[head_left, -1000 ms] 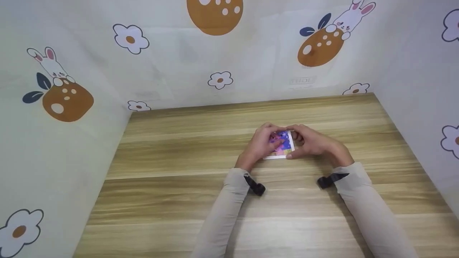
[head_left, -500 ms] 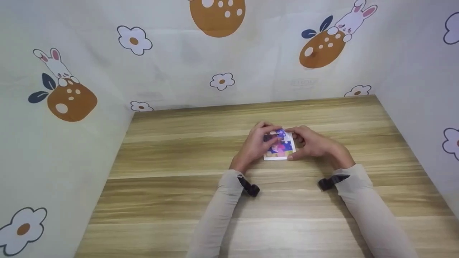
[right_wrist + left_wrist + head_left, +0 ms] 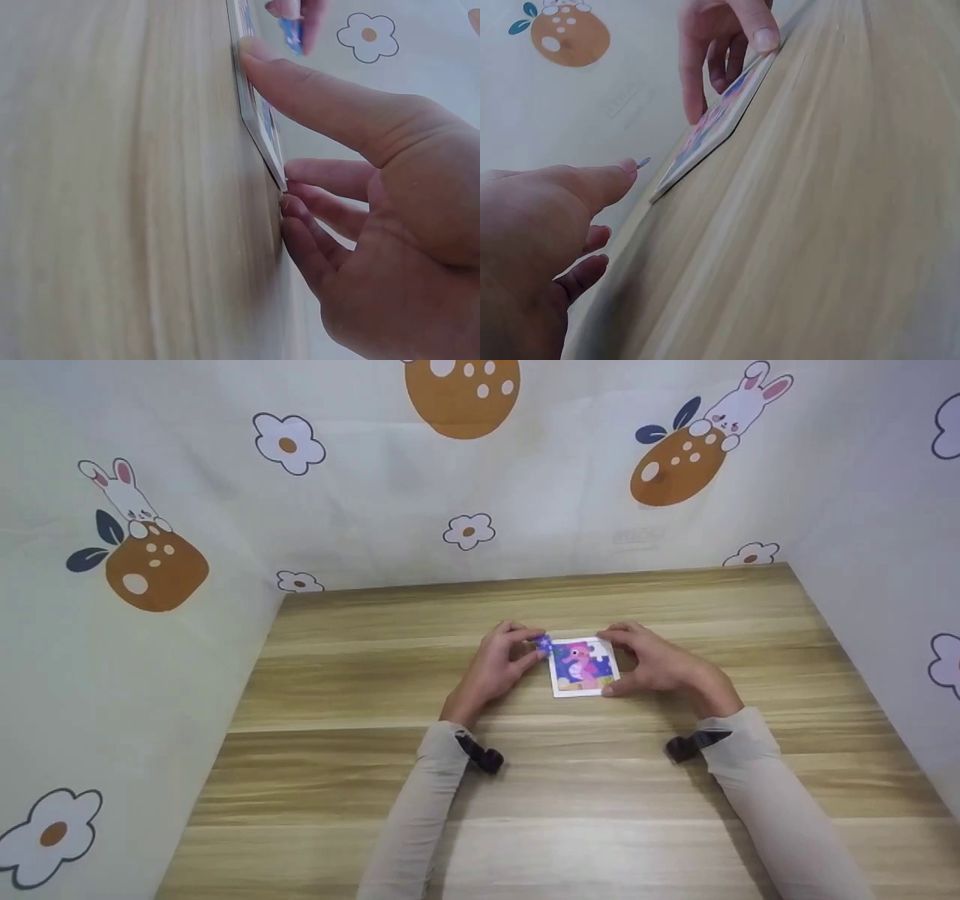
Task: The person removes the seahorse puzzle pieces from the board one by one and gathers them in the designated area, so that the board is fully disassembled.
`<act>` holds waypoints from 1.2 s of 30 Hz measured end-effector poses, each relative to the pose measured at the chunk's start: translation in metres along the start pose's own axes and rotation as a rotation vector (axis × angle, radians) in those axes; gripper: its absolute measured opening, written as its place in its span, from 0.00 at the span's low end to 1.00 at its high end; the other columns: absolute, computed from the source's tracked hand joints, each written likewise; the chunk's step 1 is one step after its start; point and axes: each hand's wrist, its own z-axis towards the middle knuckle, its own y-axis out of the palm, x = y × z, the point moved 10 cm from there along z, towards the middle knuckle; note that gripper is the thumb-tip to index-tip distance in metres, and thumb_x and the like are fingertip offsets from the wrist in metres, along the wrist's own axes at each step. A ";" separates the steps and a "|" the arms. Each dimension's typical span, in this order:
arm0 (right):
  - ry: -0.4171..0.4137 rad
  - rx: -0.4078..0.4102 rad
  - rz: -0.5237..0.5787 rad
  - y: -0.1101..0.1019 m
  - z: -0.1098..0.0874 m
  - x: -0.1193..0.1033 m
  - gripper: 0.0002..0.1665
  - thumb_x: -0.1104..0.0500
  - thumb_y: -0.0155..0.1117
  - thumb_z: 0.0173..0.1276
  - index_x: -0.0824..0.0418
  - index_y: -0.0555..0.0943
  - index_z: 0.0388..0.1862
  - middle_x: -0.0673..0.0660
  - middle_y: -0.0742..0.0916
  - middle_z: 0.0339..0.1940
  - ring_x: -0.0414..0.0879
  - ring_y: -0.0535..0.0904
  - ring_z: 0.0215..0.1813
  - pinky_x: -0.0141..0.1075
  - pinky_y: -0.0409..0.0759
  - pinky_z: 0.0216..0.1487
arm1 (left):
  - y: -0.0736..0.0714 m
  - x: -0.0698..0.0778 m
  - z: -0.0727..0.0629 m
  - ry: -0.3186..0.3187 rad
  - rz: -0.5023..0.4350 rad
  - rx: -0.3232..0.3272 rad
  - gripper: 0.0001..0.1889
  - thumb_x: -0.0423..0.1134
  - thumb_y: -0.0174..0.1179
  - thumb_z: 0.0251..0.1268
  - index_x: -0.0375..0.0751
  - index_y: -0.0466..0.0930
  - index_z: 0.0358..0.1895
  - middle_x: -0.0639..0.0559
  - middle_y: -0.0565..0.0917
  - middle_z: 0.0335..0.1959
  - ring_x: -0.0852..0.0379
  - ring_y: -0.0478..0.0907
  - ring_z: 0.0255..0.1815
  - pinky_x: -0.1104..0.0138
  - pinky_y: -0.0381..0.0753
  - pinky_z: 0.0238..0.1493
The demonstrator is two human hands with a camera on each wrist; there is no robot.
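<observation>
A small square jigsaw puzzle [image 3: 581,667] with a white frame lies on the wooden table, showing a pink seahorse on blue. In its upper right corner a pale gap shows bare backing. My left hand [image 3: 495,664] pinches a blue puzzle piece [image 3: 544,645] between thumb and fingertips, just off the frame's upper left corner. The same puzzle piece [image 3: 292,35] shows blurred in the right wrist view. My right hand [image 3: 649,660] grips the frame's right side, thumb on the near corner and fingers at the far corner.
The wooden table [image 3: 337,780] meets a pale wall cloth [image 3: 375,510] printed with rabbits, oranges and flowers at the back and both sides. A black wrist camera [image 3: 480,754] sits on the left sleeve, another black wrist camera [image 3: 684,746] on the right.
My left hand has lifted a blue piece out of the puzzle's upper right and moved left with it, uncovering the seahorse picture. The right hand has stayed at the frame.
</observation>
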 end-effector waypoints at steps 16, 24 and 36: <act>-0.010 0.035 0.022 -0.001 0.002 0.003 0.60 0.53 0.89 0.57 0.66 0.67 0.83 0.69 0.66 0.86 0.69 0.59 0.86 0.65 0.52 0.88 | -0.006 -0.022 -0.005 -0.090 0.019 -0.025 0.19 0.40 0.74 0.71 0.44 0.88 0.63 0.46 0.85 0.56 0.53 0.82 0.56 0.61 0.85 0.62; -0.011 0.046 0.031 -0.002 0.002 0.002 0.60 0.53 0.89 0.57 0.67 0.67 0.83 0.69 0.65 0.86 0.69 0.58 0.87 0.64 0.51 0.88 | -0.008 -0.023 -0.006 -0.082 0.021 -0.020 0.19 0.38 0.72 0.73 0.43 0.88 0.64 0.45 0.84 0.56 0.52 0.82 0.57 0.60 0.85 0.63; -0.043 0.043 0.011 -0.004 0.006 0.001 0.60 0.53 0.88 0.58 0.70 0.67 0.83 0.71 0.66 0.85 0.69 0.60 0.86 0.63 0.55 0.88 | -0.003 -0.019 -0.001 -0.073 0.121 -0.026 0.16 0.40 0.66 0.79 0.43 0.88 0.64 0.44 0.83 0.61 0.47 0.78 0.66 0.54 0.76 0.76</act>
